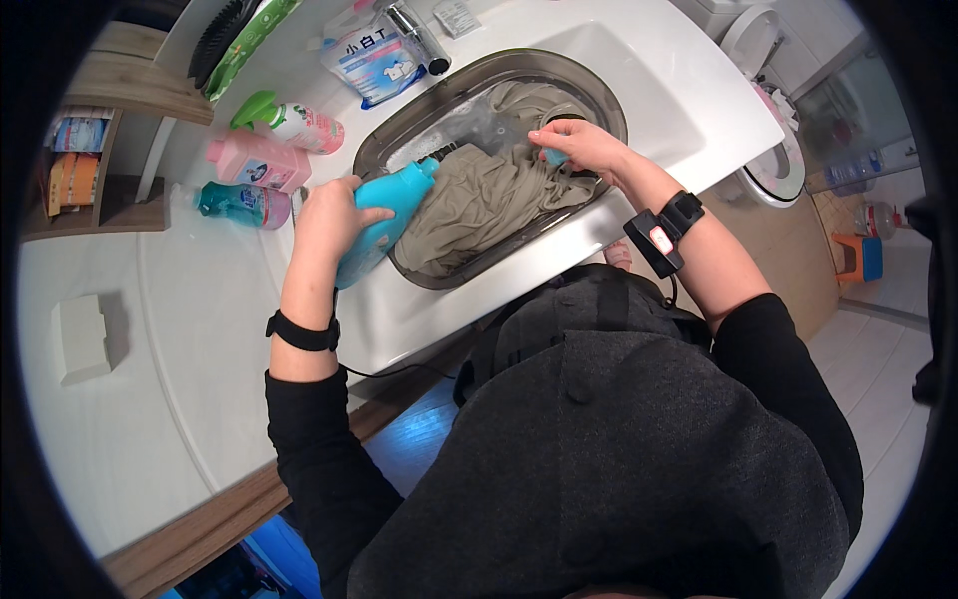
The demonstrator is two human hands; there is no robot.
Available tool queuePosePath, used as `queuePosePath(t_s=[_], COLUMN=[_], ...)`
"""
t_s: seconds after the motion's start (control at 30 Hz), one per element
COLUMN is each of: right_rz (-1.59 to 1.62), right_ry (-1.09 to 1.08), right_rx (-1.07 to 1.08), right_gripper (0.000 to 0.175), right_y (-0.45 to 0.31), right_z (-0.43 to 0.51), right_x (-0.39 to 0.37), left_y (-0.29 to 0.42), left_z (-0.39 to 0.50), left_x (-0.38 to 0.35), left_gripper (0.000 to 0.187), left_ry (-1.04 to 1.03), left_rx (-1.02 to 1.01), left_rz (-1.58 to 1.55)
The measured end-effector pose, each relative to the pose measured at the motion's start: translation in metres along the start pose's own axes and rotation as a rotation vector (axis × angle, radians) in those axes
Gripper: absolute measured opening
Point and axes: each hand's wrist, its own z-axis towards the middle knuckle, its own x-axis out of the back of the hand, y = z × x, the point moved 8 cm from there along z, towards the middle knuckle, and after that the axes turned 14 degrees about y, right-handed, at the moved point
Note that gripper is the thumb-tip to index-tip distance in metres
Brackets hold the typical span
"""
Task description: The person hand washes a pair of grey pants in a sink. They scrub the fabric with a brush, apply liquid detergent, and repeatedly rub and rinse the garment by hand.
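My left hand (pixel 328 219) grips a turquoise plastic bottle (pixel 389 201) round its body. The bottle is tilted, with its uncapped neck pointing over the basin. Between the fingers of my right hand (pixel 580 146) is a small translucent blue cap (pixel 555 156), held above the right part of the basin. An oval grey translucent plastic basin (pixel 615 112) rests in the white washbasin (pixel 666 97). Crumpled khaki cloth (pixel 490 198) lies in it, partly in cloudy water (pixel 479 123) with some suds. Whether the cap holds liquid cannot be made out.
On the counter's left stand a green-topped spray bottle (pixel 314 129), a pink bottle (pixel 262 161) and a teal-and-pink bottle (pixel 251 206). A chrome faucet (pixel 419 41) and a detergent pouch (pixel 372 60) are behind the basin. A toilet (pixel 778 176) is at right.
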Motion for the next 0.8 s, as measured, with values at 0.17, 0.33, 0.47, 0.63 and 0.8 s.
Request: queuePosePath(t_s=[0.17, 0.33, 0.47, 0.63, 0.8], right_rz=[-0.022, -0.019, -0.026, 0.045, 0.238], right_ry=[-0.014, -0.023, -0.014, -0.046, -0.174], right_rx=[0.001, 0.005, 0.028, -0.004, -0.118], right_gripper=[0.038, 0.039, 0.041, 0.044, 0.046], right_y=[0.001, 0.002, 0.002, -0.001, -0.021], right_z=[0.001, 0.002, 0.002, -0.005, -0.02], right_x=[-0.006, -0.008, -0.007, -0.011, -0.034], left_y=[0.016, 0.021, 0.006, -0.024, -0.045], left_z=[-0.01, -0.004, -0.002, -0.01, -0.03], left_x=[0.0, -0.002, -0.001, 0.006, 0.009], left_gripper=[0.046, 0.046, 0.046, 0.044, 0.04], left_ry=[-0.041, 0.0, 0.044, 0.123, 0.223], left_rx=[-0.055, -0.035, 0.056, 0.208, 0.365], left_rz=[-0.076, -0.153, -0.213, -0.377, -0.618])
